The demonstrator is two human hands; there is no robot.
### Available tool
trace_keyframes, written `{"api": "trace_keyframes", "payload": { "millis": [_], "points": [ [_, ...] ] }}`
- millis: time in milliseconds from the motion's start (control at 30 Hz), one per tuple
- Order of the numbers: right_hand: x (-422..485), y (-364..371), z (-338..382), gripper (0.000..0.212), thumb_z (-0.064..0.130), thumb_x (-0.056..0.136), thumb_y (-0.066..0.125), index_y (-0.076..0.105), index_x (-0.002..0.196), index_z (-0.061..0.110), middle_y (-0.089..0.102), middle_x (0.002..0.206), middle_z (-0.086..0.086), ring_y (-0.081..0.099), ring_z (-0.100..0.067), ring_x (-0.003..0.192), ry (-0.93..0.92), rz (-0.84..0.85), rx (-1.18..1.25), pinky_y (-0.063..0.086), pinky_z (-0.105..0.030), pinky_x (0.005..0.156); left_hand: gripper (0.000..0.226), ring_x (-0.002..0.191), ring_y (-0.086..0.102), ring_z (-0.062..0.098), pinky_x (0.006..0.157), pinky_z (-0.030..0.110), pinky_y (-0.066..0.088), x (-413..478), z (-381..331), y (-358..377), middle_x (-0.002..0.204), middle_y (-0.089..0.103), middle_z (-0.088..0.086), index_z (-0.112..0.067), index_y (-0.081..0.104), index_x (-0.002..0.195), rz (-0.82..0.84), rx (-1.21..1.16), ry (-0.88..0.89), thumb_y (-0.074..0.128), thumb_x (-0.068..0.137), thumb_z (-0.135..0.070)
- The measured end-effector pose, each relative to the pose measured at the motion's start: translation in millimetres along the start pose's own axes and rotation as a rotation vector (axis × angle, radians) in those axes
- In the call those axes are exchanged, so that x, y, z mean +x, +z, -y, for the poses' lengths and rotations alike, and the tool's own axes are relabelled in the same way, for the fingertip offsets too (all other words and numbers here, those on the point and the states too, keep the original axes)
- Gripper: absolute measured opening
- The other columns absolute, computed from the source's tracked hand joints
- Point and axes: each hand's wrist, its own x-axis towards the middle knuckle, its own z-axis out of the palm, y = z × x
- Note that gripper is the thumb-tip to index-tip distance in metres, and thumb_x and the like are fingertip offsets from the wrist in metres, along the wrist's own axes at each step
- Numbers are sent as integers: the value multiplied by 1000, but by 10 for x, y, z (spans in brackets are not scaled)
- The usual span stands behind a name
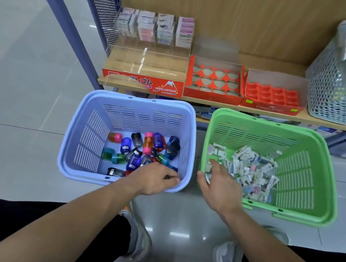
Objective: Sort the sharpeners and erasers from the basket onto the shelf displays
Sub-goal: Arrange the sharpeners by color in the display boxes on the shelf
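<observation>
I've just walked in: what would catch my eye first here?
Two bright baskets stand on the floor: a lilac basket on the left holding colourful sharpeners, and a green basket on the right heaped with small erasers. The person's left hand reaches into the lilac one, the right hand into the green. On the shelf above, red display boxes sit with empty slots.

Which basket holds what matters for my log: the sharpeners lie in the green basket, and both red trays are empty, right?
No: the head view shows the sharpeners in the blue basket, not the green. Both red trays are empty.
</observation>
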Motion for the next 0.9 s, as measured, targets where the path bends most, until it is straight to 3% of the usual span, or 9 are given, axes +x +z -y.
{"api": "trace_keyframes", "payload": {
  "millis": [167, 300, 433, 633, 733, 800, 900],
  "points": [
    [328, -244, 605, 51, 45, 97, 49, 48, 141, 18, 57, 127, -3, 53, -26, 118, -202, -154, 166, 50, -39, 86, 38, 98, 65, 19, 88, 34, 51, 55, 503, -369, 115, 71, -5, -29, 58, 131, -187, -56, -242, 53, 99, -48],
    [888, 28, 1214, 49, 40, 99, 50, 47, 141, 13, 52, 137, -9, 49, -29, 126, -297, 63, 217, 47, -42, 98, 43, 96, 66, 23, 88, 35, 52, 115, 992, -613, 119, 71, 2, -22, 55, 133, -287, -101, -426, 56, 98, -46],
    [1424, 640, 1494, 51, 36, 95, 57, 47, 138, 12, 46, 138, -14, 45, -36, 128, -191, 294, 189, 43, -46, 105, 48, 102, 65, 30, 93, 41, 54, 370, 1416, -587, 125, 66, 9, -19, 52, 135, -317, -167, -550, 63, 93, -40],
    [1886, 1421, 1475, 81, 62, 90, 56, 25, 155, 25, 33, 158, -10, 39, -37, 139, -2, 418, 147, 37, -51, 111, 82, 141, 33, 34, 118, 46, 31, 964, 1961, -396, 154, 39, 12, -20, 35, 152, -256, -49, -578, 73, 85, -48],
    [1931, 1631, 1475, 85, 72, 83, 56, 29, 151, 30, 39, 152, -10, 43, -36, 135, 4, 361, 97, 36, -50, 109, 93, 144, 18, 34, 116, 46, 30, 1123, 2071, -344, 158, 35, 4, -27, 25, 156, -215, 55, -516, 71, 81, -57],
    [1977, 1689, 1497, 74, 72, 85, 54, 40, 143, 28, 53, 140, -7, 53, -31, 125, 20, 337, 79, 38, -46, 103, 89, 141, 25, 33, 109, 44, 36, 1183, 2093, -306, 153, 43, 1, -27, 28, 154, -220, 40, -492, 71, 82, -57],
    [2014, 1722, 1522, 58, 72, 88, 47, 52, 132, 33, 68, 122, 0, 63, -25, 113, -37, 362, 45, 38, -40, 95, 65, 129, 42, 30, 97, 35, 33, 1239, 2134, -212, 138, 59, 3, -23, 44, 141, -283, -183, -470, 73, 88, -44]
  ]
}}
